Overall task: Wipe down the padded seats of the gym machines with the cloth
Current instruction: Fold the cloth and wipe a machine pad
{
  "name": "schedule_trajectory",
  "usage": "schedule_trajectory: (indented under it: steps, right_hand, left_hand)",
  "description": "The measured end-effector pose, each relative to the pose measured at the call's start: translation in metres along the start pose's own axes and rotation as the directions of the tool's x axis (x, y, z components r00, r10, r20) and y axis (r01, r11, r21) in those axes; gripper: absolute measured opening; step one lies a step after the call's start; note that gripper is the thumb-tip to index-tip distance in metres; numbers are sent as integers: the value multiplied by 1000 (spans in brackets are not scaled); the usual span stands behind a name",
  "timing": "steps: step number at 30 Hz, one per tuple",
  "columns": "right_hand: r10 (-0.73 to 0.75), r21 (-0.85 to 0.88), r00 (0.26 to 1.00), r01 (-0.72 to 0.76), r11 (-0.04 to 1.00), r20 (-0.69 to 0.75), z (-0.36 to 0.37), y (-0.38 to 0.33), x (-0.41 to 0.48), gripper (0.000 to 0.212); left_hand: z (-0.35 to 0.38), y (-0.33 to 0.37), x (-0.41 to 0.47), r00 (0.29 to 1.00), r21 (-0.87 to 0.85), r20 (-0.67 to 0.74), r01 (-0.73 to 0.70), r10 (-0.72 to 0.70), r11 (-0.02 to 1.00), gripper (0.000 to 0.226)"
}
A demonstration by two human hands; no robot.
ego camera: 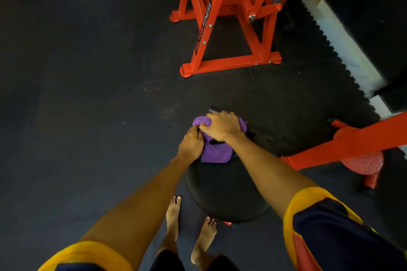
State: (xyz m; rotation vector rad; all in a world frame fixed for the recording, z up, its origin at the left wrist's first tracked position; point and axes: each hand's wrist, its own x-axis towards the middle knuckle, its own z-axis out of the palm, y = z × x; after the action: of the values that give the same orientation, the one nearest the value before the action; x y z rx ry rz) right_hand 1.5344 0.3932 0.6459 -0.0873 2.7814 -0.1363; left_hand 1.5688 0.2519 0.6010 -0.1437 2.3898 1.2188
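Observation:
A purple cloth lies bunched on the far end of a black padded seat in the lower middle of the head view. My right hand sits on top of the cloth with its fingers curled over the far bunch. My left hand grips the cloth's left edge, fingers tucked into the fabric. Part of the cloth is hidden under both hands.
An orange steel machine frame stands on the dark rubber floor ahead. An orange bar with a round footplate runs to the right of the seat. My bare feet stand just before the seat.

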Motion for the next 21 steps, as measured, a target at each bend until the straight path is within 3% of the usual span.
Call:
schedule_trajectory:
  steps: [3,6,8,11,16,18,21]
  right_hand:
    - [141,146,990,-136,980,-27,-3,33,-10,54]
    - [414,335,910,-401,853,35,6,79,-35,54]
    - [497,397,866,-478,784,61,8,88,-44,55]
    - [475,285,877,-476,832,77,0,65,-22,58]
    - [167,115,985,-162,980,-36,1,5,-4,52]
    - [211,177,974,-195,965,-77,7,25,-18,51]
    - [451,384,888,-389,837,-85,21,75,-46,53]
  left_hand:
    - [4,-1,-8,999,83,-27,-45,47,996,40]
    - [4,-2,-13,998,126,-39,-41,46,991,45]
    - [3,0,-11,999,149,-25,-32,36,988,45]
    - [5,2,-11,996,188,-29,-73,80,980,43]
    - [7,-8,-15,987,224,-60,-130,147,966,42]
    - [8,-11,-19,988,220,-77,-118,138,968,44]
    - [12,-14,-30,984,199,-139,-81,110,977,46]
